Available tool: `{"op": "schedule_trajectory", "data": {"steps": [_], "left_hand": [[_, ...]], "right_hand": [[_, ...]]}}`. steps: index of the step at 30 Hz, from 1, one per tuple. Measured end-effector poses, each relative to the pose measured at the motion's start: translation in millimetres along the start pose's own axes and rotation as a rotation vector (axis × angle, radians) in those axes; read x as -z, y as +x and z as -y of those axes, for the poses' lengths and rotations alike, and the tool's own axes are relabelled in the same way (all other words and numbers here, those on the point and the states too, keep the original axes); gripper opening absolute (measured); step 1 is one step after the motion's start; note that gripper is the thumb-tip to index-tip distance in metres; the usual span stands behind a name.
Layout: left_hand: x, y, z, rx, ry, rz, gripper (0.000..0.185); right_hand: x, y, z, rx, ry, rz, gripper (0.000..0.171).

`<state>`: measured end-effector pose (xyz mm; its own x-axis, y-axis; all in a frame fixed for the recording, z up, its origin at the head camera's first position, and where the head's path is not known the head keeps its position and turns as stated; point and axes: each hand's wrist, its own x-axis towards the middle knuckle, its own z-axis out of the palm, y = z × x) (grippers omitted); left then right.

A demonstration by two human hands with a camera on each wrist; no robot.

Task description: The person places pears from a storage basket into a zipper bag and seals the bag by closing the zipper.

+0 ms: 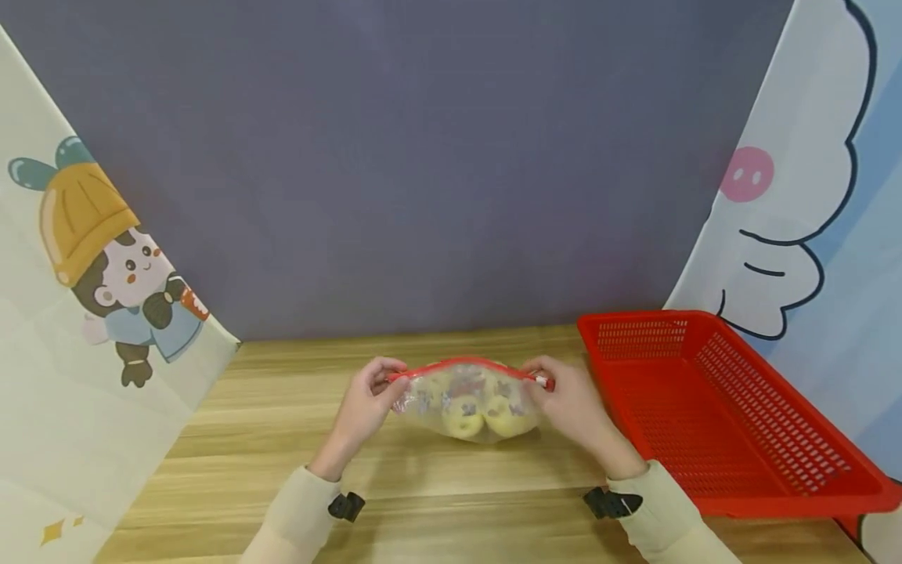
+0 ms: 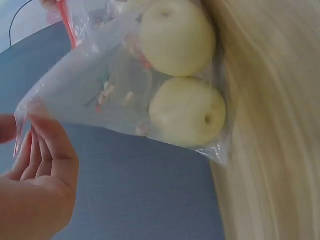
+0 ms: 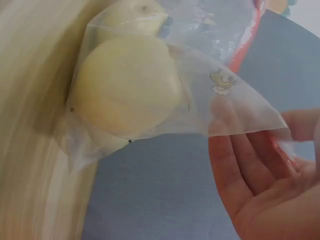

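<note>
Light wooden tabletop (image 1: 451,486) before a grey-violet backdrop: a filled bag held between two hands.

The left hand (image 1: 366,407) and the right hand (image 1: 574,407) are pinched on opposite top corners of a clear plastic zip bag with a red seal strip (image 1: 465,401); two pale yellow round fruits (image 2: 182,75) are enclosed, its bottom resting on the tabletop. A red perforated plastic basket (image 1: 719,407) is set just right; cartoon-printed panels flank the scene.

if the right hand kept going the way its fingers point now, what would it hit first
The right hand pinches the bag at its right corner, fingers pointing left. Going straight on, it would probably meet the two pale yellow fruits inside first, then the left hand, though depth is hard to judge.
</note>
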<state>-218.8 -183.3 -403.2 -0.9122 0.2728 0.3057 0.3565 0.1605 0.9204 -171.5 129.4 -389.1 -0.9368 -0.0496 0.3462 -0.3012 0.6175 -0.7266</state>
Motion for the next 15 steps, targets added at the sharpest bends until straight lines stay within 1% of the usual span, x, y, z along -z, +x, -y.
{"op": "schedule_trajectory", "data": {"steps": [2, 5, 8, 10, 15], "left_hand": [[-0.6, -4.7, 1.9, -0.006, 0.030, 0.063, 0.025], [-2.1, -13.1, 5.0, -0.032, 0.106, 0.193, 0.023], [-3.9, -21.5, 7.1, -0.062, 0.177, 0.313, 0.021], [-4.7, -26.2, 7.4, -0.081, 0.208, 0.378, 0.021], [-2.4, -34.8, 8.7, -0.095, 0.258, 0.518, 0.027]], "right_hand": [[-3, -6, -2, 0.011, -0.014, 0.045, 0.013], [-6, -14, -6, 0.033, -0.023, 0.131, 0.010], [-7, -21, -11, 0.080, -0.043, 0.203, 0.007], [-6, -25, -14, 0.117, -0.048, 0.254, 0.005], [-6, -35, -18, 0.203, -0.057, 0.374, 0.003]]}}
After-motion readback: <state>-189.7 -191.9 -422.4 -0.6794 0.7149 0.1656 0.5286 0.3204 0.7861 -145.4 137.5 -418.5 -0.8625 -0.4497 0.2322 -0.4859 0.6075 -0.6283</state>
